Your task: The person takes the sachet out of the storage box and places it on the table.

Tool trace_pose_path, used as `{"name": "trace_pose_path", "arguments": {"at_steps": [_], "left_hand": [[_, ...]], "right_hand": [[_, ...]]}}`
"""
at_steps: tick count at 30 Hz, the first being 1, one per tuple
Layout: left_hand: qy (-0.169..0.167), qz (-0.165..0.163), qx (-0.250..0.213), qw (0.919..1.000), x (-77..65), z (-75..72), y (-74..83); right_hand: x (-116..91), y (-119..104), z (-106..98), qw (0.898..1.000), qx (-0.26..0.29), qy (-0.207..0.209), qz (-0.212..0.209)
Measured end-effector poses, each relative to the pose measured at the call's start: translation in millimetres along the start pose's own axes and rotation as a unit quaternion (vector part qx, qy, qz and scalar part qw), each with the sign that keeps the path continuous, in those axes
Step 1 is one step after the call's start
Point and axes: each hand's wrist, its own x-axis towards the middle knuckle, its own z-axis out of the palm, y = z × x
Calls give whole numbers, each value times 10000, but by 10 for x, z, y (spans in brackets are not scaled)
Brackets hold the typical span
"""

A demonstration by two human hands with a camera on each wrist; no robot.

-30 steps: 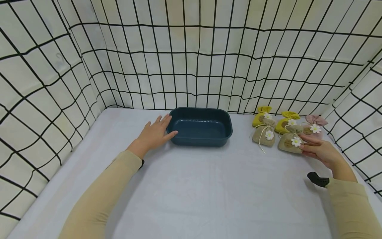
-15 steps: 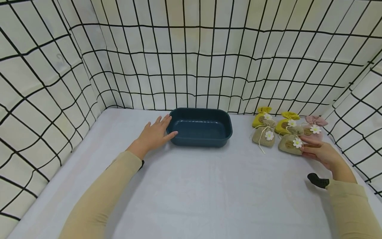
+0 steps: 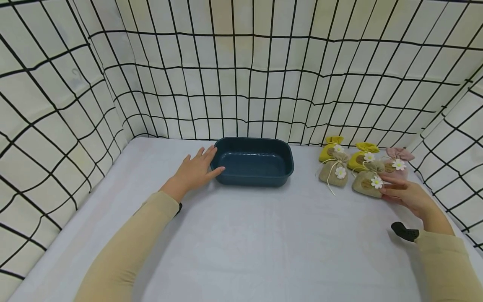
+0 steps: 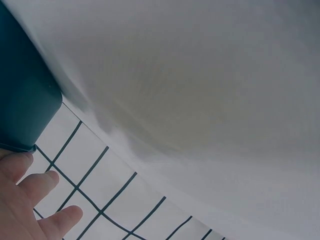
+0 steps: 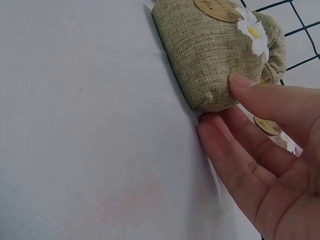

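Note:
My left hand (image 3: 194,170) lies with fingers spread at the left end of a dark teal rectangular basin (image 3: 254,180), fingertips right at its rim. The left wrist view shows the basin's outer wall (image 4: 25,85) with the straight fingers (image 4: 62,222) beside it. At the right, my right hand (image 3: 409,195) pinches the lower right corner of a beige burlap drawstring pouch (image 3: 364,184) with a white daisy. In the right wrist view the thumb (image 5: 242,81) presses on the pouch's front while the other fingers reach under its edge.
Around the held pouch sit another beige pouch (image 3: 332,176), two yellow pouches (image 3: 356,161) (image 3: 326,153) and a pink pouch (image 3: 400,170). Black wire grid (image 3: 249,84) with white cloth behind encloses the white-covered table (image 3: 245,243) at the back and sides.
The right hand and the beige pouch it pinches have shifted very slightly toward the person and to the right. The left hand and basin have stayed in place.

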Motion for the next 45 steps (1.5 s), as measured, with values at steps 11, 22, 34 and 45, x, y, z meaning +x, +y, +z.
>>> {"name": "trace_pose_path", "arguments": {"at_steps": [11,22,34,45], "left_hand": [[10,-4,16,10000,5,-8,16],[-113,-45,-204,9997,20,-45,15],[-172,-43,-168,9997,47,-115,-15],[360,-54,-131,9993,80,-282,-9]], "right_hand": [[-82,11,-48,9997,-209,-90,-29],[-245,-51,-115,9928,-1193,112,98],[-324,-344,56,9901,-147,1075,-887],[-234,-860,654,9552,-1091,1946,-1942]]}}
